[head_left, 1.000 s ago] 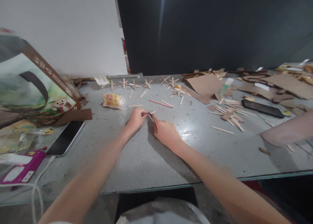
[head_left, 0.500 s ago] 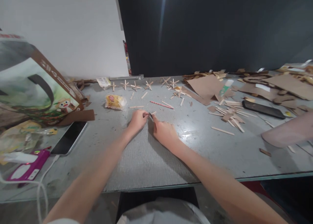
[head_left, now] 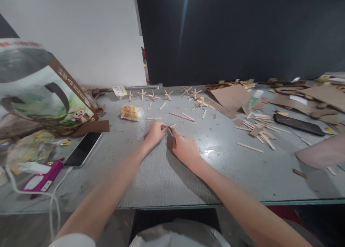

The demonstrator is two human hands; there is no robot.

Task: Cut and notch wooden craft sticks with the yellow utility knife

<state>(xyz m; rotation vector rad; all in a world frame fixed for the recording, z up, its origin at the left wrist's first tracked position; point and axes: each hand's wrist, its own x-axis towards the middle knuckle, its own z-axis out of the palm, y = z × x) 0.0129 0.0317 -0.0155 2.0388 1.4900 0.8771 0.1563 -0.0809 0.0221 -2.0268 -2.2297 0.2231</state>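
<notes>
Both of my hands meet at the middle of the grey table (head_left: 151, 182). My right hand (head_left: 185, 150) is closed round a small dark tool (head_left: 170, 129), its index finger stretched along it. My left hand (head_left: 156, 132) is pinched at the tool's left side; what its fingertips hold is too small to make out. A short pale stick piece (head_left: 173, 126) lies just beyond the right fingertip. Past my hands are a red-and-white striped stick (head_left: 181, 116) and a loose wooden stick (head_left: 154, 118). Several star shapes of crossed sticks (head_left: 153, 96) line the back.
A yellow packet (head_left: 131, 112) lies behind my left hand. At the left are a large printed bag (head_left: 64, 96), a phone (head_left: 84, 149) and a purple device (head_left: 43, 178) with a white cable. To the right are piled sticks (head_left: 262, 132), cardboard (head_left: 229, 97) and a black case (head_left: 298, 124).
The whole view has shifted slightly, so the table's things appear farther right. My hands stay together at the dark tool, with little change in their pose.
</notes>
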